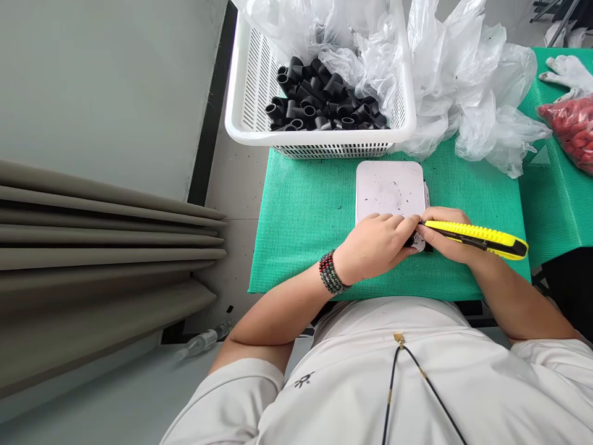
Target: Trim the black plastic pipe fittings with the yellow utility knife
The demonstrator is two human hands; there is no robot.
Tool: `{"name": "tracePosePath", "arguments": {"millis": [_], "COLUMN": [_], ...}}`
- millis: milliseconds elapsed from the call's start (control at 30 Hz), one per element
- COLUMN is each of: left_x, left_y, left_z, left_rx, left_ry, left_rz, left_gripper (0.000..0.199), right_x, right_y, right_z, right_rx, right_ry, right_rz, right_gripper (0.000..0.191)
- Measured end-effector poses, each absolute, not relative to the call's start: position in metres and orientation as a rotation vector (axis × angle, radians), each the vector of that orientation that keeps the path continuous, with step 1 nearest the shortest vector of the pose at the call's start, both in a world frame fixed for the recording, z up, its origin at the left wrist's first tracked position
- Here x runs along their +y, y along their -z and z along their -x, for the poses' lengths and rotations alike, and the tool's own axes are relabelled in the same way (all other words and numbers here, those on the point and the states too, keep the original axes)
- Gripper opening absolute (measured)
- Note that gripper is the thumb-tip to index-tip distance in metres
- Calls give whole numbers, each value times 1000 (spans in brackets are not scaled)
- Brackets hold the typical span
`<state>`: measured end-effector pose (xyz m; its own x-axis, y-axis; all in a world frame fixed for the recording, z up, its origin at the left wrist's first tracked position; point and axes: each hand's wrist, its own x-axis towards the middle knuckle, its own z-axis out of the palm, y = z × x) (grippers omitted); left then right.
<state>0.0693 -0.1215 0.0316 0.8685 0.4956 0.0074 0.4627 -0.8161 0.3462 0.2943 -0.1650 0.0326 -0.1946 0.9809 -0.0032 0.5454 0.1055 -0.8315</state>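
Note:
My left hand (373, 244) rests over a white cutting board (389, 188) and is shut on a small black plastic pipe fitting (410, 240), most of which my fingers hide. My right hand (445, 238) grips a yellow utility knife (477, 240), whose blade end sits at the fitting and is hidden between my hands. Dark specks and shavings dot the board, which lies on a green mesh mat (296, 259). Several black plastic tee fittings (319, 93) lie in a white slotted plastic basket (319, 139).
Crumpled clear plastic bags (482, 105) spill from the basket to the right. At the far right lie a white glove (567, 74) and a bag of red items (569, 130). A grey curtain (92, 247) hangs left, and a clear bottle (204, 341) lies on the floor.

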Motion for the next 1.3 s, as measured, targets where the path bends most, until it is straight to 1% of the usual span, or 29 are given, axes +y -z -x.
{"name": "tracePosePath", "arguments": {"millis": [233, 833, 1300], "left_x": [-122, -123, -122], "left_y": [-33, -37, -35], "left_z": [-70, -70, -71], "left_rx": [719, 733, 717], "left_ry": [-125, -96, -86], "left_rz": [-2705, -2689, -2697], "left_gripper": [55, 56, 56], "right_x": [-165, -164, -164], "right_y": [-32, -27, -27], "right_z": [-294, -297, -297], "right_rx": [-1817, -1810, -1847], "right_ry": [-968, -983, -944], "right_rz": [1514, 1532, 1420], "right_gripper": [51, 42, 36]}}
